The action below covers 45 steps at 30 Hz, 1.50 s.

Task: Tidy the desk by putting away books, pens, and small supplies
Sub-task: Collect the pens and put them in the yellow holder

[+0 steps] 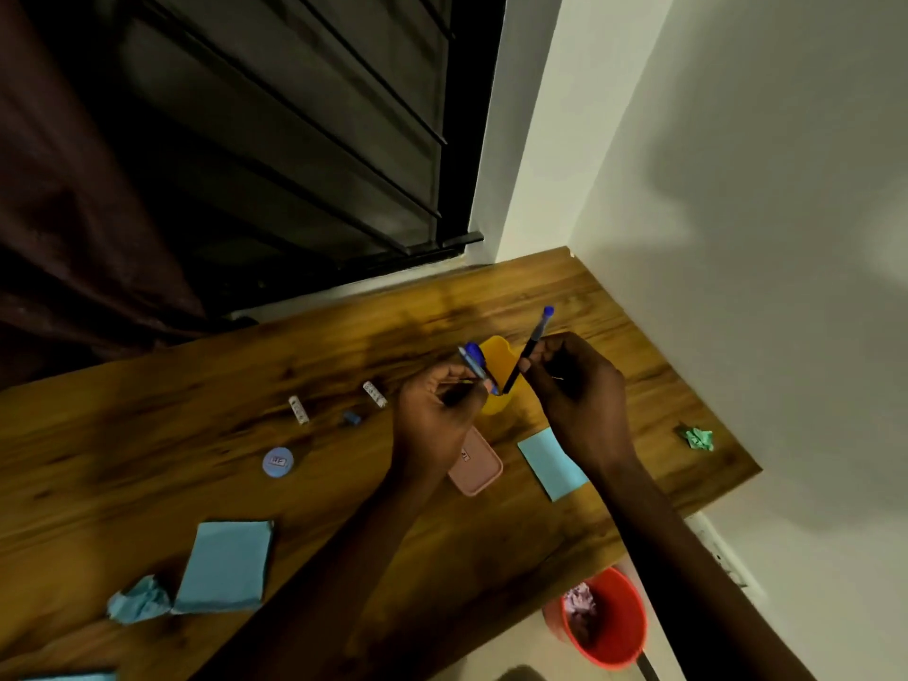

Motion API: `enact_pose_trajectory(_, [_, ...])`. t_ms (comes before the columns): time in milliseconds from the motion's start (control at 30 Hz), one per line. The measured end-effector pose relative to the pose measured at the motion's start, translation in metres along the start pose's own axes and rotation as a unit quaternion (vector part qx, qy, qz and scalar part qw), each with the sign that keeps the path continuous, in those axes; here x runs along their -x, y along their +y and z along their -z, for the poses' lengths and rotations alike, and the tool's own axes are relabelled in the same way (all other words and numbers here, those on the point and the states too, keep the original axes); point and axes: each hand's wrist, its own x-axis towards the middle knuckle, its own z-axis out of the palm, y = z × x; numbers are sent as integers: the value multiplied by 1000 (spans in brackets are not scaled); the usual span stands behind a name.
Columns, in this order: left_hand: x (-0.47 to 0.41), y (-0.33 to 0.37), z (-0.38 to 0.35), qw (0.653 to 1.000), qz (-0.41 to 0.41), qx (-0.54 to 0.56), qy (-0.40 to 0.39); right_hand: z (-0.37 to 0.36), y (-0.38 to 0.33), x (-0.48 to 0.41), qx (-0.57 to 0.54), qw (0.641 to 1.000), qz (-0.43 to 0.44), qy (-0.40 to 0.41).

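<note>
Pens fill both hands above the wooden desk (245, 484). The left hand (437, 410) curls its fingers round a blue-capped pen (474, 363), and the right hand (575, 385) pinches a dark pen (533, 341) whose blue end points up toward the wall. The lower tips of both pens meet at the yellow pen holder (496, 353), which stands between the two hands; whether either tip is inside it I cannot tell.

A pink case (479, 466) lies just under the left wrist, with a blue sticky note (553, 462) beside it under the right wrist. To the left are two small white tubes (298, 410), a small blue piece (352, 418) and a round blue lid (278, 463). A blue notepad (226, 562) touches a crumpled blue paper (140, 604) near the front edge. A crumpled green paper (697, 437) sits at the desk's right end. An orange bucket (619, 626) stands on the floor below.
</note>
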Motion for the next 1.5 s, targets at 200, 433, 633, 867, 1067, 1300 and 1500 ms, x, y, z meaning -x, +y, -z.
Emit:
enact_pose_trajectory(200, [-9, -7, -23, 998, 35, 6, 43, -4, 32, -24, 64, 996, 33, -59])
enact_pose_trajectory(433, [-7, -16, -39, 989, 87, -87, 77, -10, 71, -47, 150, 973, 77, -159])
enact_pose_trajectory(633, [1, -4, -46, 963, 106, -230, 92, -4, 82, -55, 140, 963, 91, -210])
enact_pose_trajectory(867, [17, 14, -24, 952, 126, -259, 105, 6, 57, -47, 61, 977, 161, -128])
enact_pose_trajectory(1067, [55, 24, 33, 950, 113, -220, 193, -39, 11, -16, -19, 968, 192, -161])
enact_pose_trajectory(1300, [143, 37, 149, 926, 121, -156, 321, -133, -59, 64, -59, 937, 235, -253])
enact_pose_trajectory(1500, [235, 43, 258, 894, 125, -170, 395, -214, -119, 147, -96, 923, 202, -314])
